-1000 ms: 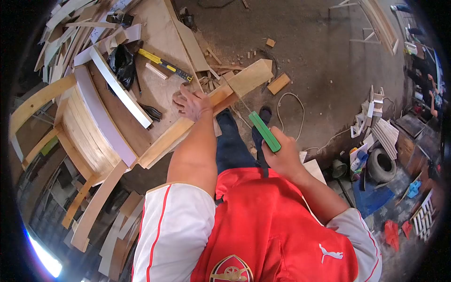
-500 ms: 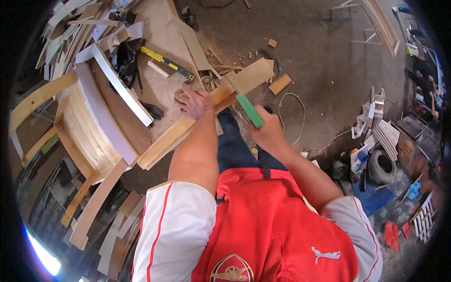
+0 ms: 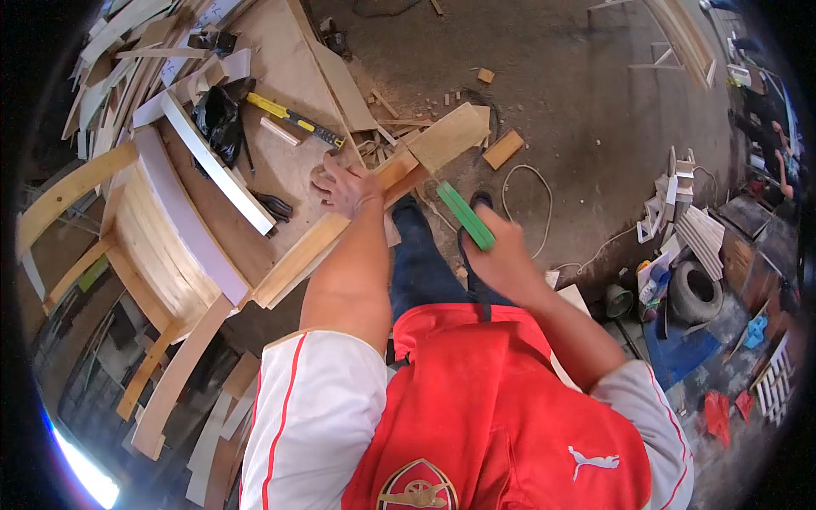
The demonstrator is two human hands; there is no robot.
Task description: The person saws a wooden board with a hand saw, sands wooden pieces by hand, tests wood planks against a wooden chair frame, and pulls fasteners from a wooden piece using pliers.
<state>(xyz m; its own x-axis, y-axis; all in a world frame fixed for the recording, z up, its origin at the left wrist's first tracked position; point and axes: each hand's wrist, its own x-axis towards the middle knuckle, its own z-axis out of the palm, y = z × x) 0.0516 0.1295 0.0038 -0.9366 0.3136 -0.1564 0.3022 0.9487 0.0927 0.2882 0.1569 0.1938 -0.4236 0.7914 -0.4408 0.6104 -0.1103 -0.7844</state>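
Observation:
My right hand [image 3: 503, 255] is closed around the green handle [image 3: 465, 214] of a handsaw. Its thin blade, hard to make out, runs up and left to a long wooden board [image 3: 455, 136] near a line across it. My left hand [image 3: 350, 189] bears down on the board's near part, at the workbench edge, with fingers spread. Just beyond those fingertips lies a yellow and black tool [image 3: 293, 119], possibly a level or knife. The board slants from lower left to upper right, its far end sticking out past the bench over the floor.
A curved wooden frame [image 3: 161, 238] stands at left, with a white-edged strip [image 3: 217, 161] and black plastic bag [image 3: 219, 119] on the bench [image 3: 280, 51]. Offcuts [image 3: 503, 149] and a pale cord [image 3: 551, 204] lie on the floor. At right sits a tyre [image 3: 695, 297].
My right hand has drawn the saw back toward my body, down and slightly right. My left hand stays in place on the board.

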